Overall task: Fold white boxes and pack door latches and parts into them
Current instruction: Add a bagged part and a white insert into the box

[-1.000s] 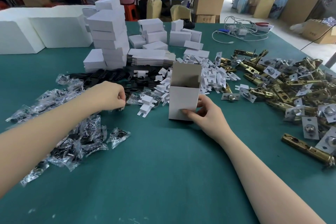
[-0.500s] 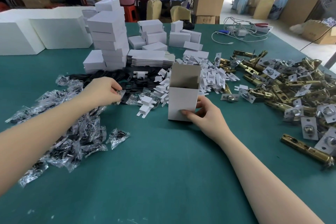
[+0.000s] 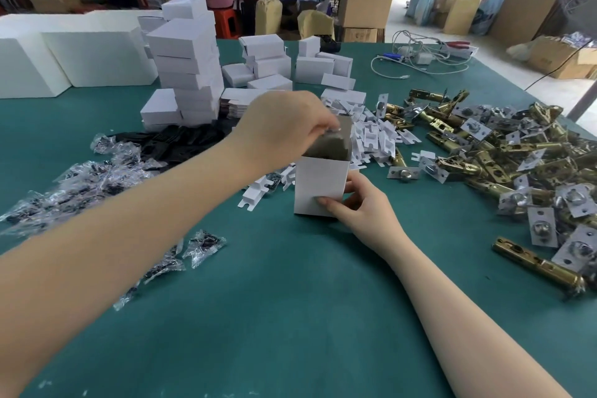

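Packet [image 3: 332, 129] half-hidden under left fingers [image 3: 318, 126]

One head-worn camera looks forward and down, close over the table [image 3: 290, 317].

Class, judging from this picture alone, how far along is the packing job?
Done: closed white boxes are stacked. In hand: the right hand steadies an open box while the left hand pinches a small bag at its mouth. Left: piles of brass latches and parts bags.
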Tool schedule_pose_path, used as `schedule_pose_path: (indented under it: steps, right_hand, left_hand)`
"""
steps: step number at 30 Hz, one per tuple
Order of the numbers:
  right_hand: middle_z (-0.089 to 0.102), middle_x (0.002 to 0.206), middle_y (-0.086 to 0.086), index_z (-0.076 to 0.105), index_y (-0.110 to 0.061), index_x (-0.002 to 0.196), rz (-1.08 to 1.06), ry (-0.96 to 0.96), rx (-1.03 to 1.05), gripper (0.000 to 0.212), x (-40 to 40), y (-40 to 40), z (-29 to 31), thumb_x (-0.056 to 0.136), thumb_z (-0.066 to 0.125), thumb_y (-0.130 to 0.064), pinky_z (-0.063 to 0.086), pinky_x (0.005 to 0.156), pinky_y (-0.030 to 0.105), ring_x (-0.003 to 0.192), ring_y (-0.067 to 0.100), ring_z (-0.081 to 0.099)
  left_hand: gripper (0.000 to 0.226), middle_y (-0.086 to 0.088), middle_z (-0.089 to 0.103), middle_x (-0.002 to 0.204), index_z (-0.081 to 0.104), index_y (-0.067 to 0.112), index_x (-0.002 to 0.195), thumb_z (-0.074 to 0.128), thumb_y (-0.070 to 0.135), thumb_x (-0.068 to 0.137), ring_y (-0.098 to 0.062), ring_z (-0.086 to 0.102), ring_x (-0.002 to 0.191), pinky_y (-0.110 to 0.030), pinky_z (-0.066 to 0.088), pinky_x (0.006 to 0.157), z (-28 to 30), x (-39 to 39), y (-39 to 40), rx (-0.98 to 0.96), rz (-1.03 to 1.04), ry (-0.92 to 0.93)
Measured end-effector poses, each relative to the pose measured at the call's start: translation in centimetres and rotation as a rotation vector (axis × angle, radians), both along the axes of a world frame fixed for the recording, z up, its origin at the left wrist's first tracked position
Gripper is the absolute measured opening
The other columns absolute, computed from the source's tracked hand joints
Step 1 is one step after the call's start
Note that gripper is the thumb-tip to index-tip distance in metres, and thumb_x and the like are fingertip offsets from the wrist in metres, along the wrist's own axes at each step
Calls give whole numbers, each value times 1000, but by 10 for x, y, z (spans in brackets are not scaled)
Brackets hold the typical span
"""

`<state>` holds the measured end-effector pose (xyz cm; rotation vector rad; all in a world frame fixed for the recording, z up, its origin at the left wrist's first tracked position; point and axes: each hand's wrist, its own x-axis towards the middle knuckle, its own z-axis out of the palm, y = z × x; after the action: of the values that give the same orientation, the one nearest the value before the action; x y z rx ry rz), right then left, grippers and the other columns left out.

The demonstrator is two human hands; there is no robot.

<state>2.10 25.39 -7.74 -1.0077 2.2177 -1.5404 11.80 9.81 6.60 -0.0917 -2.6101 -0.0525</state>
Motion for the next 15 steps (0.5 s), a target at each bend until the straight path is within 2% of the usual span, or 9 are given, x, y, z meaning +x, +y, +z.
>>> schedule_pose_path:
  steps: [3, 7, 11, 15]
  right_hand:
    - [67, 95, -9, 60, -41, 115, 3, -13, -7, 40, -1, 1, 0, 80, 78, -39, 49, 68, 23, 69, 12, 56]
    - [67, 96, -8, 60, -43, 115, 11, -24, -6, 41, -2, 1, 1, 79, 78, -39, 51, 71, 29, 73, 20, 59]
    - [66, 95, -8, 60, -43, 117, 7, -12, -11, 43, -2, 1, 2, 79, 79, -38, 50, 71, 26, 67, 7, 54]
    - [66, 96, -6, 60, -43, 117, 11, -9, -9, 43, -1, 2, 2, 79, 80, -35, 51, 72, 28, 68, 8, 54]
  left_hand:
    - [28, 6, 64, 119, 72, 32, 115, 52, 22, 99, -17, 56, 111, -40, 48, 87, -6, -8, 6, -46, 55, -174]
    - [34, 7, 66, 125, 69, 33, 121, 46, 17, 101, -18, 57, 116, -39, 48, 92, -7, -11, 7, -83, 57, -300]
    - [34, 6, 67, 124, 68, 28, 124, 47, 15, 100, -15, 58, 114, -32, 44, 95, -2, -5, 4, -9, 53, -328]
    - [29, 6, 71, 112, 67, 24, 121, 56, 16, 96, -11, 62, 102, -29, 48, 89, -1, 0, 4, 98, 47, -312]
